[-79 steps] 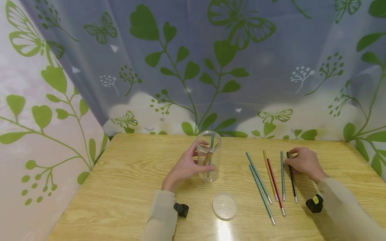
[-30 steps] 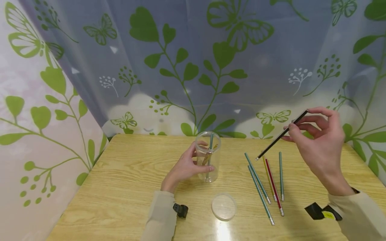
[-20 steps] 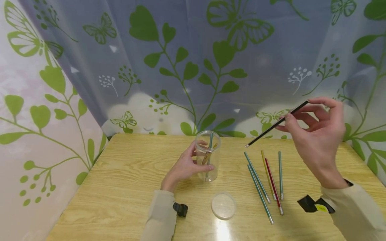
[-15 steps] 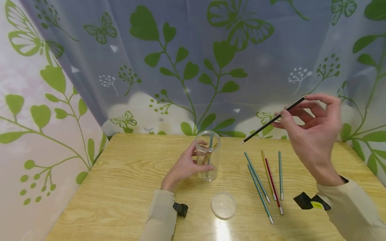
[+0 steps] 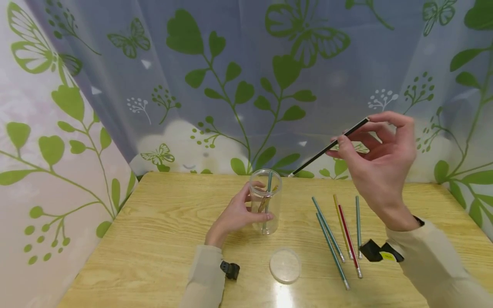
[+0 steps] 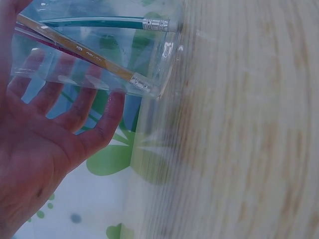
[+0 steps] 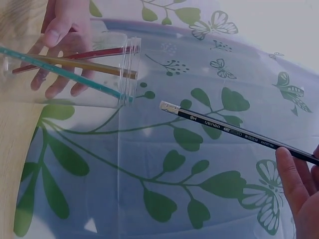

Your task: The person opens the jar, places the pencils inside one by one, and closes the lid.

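Observation:
My left hand (image 5: pixel 240 209) grips a clear plastic jar (image 5: pixel 272 222) that stands upright on the table. Inside it lean a teal pencil (image 7: pixel 75 77), a yellow pencil (image 7: pixel 94 67) and a red pencil (image 7: pixel 89 55), eraser ends down. My right hand (image 5: pixel 385 158) pinches a black pencil (image 5: pixel 327 147) near its upper end, above the table. That pencil slants down to the left, its white eraser end just to the right of the jar's rim. In the right wrist view the eraser end is apart from the jar mouth.
Several pencils lie on the table right of the jar: teal ones (image 5: pixel 333 250), a yellow one (image 5: pixel 343 224) and a red one (image 5: pixel 349 239). A round clear lid (image 5: pixel 285 266) lies in front of the jar. A patterned curtain (image 5: pixel 239 85) hangs behind the table (image 5: pixel 154 239).
My right hand has picked the black pencil up off the table, raised it and carried it left to beside the jar's mouth. The left hand and jar have stayed in place.

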Tool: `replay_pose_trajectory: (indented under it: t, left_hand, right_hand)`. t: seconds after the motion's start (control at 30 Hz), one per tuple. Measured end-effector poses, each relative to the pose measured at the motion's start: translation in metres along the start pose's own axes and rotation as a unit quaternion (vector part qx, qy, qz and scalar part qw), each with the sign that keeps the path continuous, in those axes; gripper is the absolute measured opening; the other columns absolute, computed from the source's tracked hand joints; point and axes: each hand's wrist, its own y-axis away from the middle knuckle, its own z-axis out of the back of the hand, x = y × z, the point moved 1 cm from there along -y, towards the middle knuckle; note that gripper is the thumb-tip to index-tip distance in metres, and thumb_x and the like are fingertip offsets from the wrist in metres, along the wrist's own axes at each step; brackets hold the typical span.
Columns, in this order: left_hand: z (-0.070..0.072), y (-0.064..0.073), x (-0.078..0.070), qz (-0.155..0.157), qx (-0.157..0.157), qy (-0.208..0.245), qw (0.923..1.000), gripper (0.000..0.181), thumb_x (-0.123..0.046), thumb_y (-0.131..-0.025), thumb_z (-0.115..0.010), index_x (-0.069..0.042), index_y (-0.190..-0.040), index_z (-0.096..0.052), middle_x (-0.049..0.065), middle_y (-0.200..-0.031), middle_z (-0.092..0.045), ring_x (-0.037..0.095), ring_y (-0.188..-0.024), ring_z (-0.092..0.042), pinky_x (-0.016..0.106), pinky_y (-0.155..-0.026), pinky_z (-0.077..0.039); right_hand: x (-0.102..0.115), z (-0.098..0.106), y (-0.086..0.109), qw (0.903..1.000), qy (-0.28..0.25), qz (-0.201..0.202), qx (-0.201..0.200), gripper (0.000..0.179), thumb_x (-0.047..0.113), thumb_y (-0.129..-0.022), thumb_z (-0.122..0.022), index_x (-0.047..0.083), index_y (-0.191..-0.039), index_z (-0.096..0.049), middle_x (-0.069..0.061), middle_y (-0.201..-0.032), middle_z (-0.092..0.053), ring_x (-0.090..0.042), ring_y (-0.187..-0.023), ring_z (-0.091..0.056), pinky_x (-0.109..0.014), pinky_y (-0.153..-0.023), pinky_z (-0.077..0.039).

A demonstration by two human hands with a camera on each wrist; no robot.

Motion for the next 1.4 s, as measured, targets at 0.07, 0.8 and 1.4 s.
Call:
replay_pose_trajectory:
  t: [0.07, 0.8, 1.4]
  left_hand:
    - [0.0, 0.0, 0.0, -0.001, 0.0, 0.0, 1.0, 0.078, -0.027, -0.08, -0.09, -0.031, -0.144, -0.046, -0.004, -0.137, -0.059, 0.025, -0.128, -0.055, 0.044, -0.1, -0.054]
    - [0.001, 0.0, -0.003, -0.005, -0.001, -0.001, 1.0, 0.076, -0.026, -0.08, -0.09, -0.034, -0.142, -0.046, -0.007, -0.136, -0.062, 0.023, -0.126, -0.057, 0.045, -0.1, -0.053]
    - [0.0, -0.001, -0.001, -0.014, -0.001, -0.002, 0.9999, 0.076, -0.026, -0.081, -0.089, -0.033, -0.143, -0.046, -0.006, -0.14, -0.056, 0.022, -0.126, -0.058, 0.043, -0.098, -0.054]
  right_hand:
    - [-0.002, -0.005, 0.0, 1.0, 0.004, -0.001, 0.009, 0.044, -0.026, -0.08, -0.06, -0.006, -0.118, -0.048, -0.014, -0.087, -0.062, -0.025, -0.075, -0.074, -0.037, -0.066, -0.064]
    - [-0.032, -0.046, 0.012, 0.9889, 0.066, -0.011, 0.133, 0.037, -0.02, -0.086, -0.063, -0.018, -0.115, -0.041, 0.002, -0.089, -0.065, -0.012, -0.082, -0.073, -0.03, -0.069, -0.063]
    - [-0.065, -0.051, 0.028, 0.9487, 0.196, -0.059, 0.241, 0.025, -0.008, -0.087, -0.071, -0.001, -0.109, -0.061, -0.011, -0.096, -0.069, -0.006, -0.087, -0.07, -0.021, -0.07, -0.061]
